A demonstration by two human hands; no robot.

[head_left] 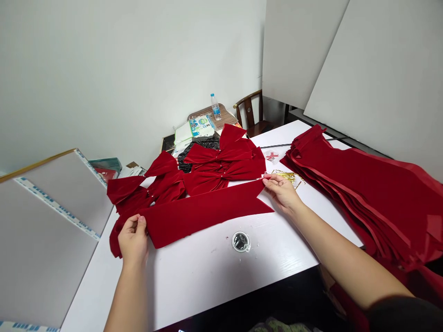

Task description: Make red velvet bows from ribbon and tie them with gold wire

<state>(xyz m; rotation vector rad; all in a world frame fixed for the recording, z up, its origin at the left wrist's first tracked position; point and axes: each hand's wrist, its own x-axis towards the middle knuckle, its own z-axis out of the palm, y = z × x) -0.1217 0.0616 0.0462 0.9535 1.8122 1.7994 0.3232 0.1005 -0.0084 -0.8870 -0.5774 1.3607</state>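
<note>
A wide red velvet ribbon (pixel 207 212) is stretched between my two hands over the white table (pixel 194 286). My left hand (pixel 133 237) pinches it near its left end, where the cloth folds over. At the right, my right hand (pixel 282 191) grips the upper corner of the notched end between thumb and fingers. Just behind the ribbon lie several finished red velvet bows (pixel 221 161), some with small pearl-like beads at their middles. Gold twist ties (pixel 285 176) lie beside my right hand.
A thick stack of red velvet strips (pixel 363 184) hangs over the table's right edge. A round cable-hole cover (pixel 240 241) sits in the tabletop. Farther back are a black plastic bag (pixel 188 154), a water bottle (pixel 215 108) and a wooden chair (pixel 251 113). Boards (pixel 51 230) stand at left.
</note>
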